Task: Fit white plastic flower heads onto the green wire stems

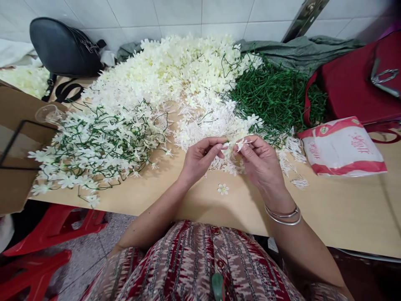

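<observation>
My left hand (200, 159) is closed in a pinch, with a bit of thin green stem (229, 143) showing at its fingertips. A white artificial flower (242, 144) is pinched between the thumb and fingers of my right hand (261, 161). Both hands are close together above the table's front part, fingertips almost meeting. Just below them a single white flower head (223, 189) lies on the table. Right behind my hands is a heap of thin white stamens (203, 127). Green plastic stems (275, 94) are piled farther back on the right.
White flower heads (175, 62) are heaped along the wall. Flowers on green stems (103, 142) lie at the left, near a cardboard box (21, 146) and a black bag (65, 48). A red bag (354, 79) and a white-and-pink packet (343, 146) stand at the right.
</observation>
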The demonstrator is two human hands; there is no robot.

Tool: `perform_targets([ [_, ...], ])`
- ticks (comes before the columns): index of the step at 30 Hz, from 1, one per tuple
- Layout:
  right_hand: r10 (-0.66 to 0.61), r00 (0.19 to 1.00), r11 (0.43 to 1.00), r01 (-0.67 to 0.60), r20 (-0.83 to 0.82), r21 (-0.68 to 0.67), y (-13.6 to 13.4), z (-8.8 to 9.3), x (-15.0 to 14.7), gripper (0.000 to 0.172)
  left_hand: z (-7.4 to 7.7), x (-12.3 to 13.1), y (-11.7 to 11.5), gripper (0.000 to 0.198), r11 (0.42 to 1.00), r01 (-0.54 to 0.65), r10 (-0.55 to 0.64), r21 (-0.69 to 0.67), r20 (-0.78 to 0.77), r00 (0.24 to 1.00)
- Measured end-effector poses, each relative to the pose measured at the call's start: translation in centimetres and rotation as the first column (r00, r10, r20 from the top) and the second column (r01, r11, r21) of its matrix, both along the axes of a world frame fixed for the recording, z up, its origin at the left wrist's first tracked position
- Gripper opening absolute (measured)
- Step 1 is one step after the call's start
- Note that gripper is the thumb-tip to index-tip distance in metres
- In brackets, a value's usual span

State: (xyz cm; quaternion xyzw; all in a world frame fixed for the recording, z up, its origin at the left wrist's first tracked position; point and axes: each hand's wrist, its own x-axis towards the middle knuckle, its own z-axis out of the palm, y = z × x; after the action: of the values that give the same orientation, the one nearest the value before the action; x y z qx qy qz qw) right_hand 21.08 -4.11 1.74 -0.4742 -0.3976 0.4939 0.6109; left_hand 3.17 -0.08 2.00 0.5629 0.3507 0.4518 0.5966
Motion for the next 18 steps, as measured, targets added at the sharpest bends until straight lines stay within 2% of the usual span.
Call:
perform_targets([
  [4,-0.003,0.999,1.000,0.004,0.053,-0.026,0.0,0.0,0.2,0.034,-0.2,-0.1,0.2,0.043,0.972,0.076,-0.033,-0.224,0.188,0.982],
  [7,-0.030,0.999,0.999,0.031,0.038,-0.033,0.1,0.1,0.2,0.038,-0.3,-0.3,0.4,0.046,0.941,0.133,-0.040,-0.312,0.288,0.957],
  [14,-0.039,0.999,0.999,0.039,-0.014,-0.003,0.1,-0.1,0.1,0.031,0.1,-0.6,1.1,0.021,0.904,0.135,-0.023,-0.406,0.267,0.963],
  [18,-0.040,0.998,0.999,0.040,-0.042,0.010,0.0,-0.1,0.2,0.029,0.8,-0.6,1.2,0.028,0.879,0.162,-0.035,-0.449,0.278,0.960],
])
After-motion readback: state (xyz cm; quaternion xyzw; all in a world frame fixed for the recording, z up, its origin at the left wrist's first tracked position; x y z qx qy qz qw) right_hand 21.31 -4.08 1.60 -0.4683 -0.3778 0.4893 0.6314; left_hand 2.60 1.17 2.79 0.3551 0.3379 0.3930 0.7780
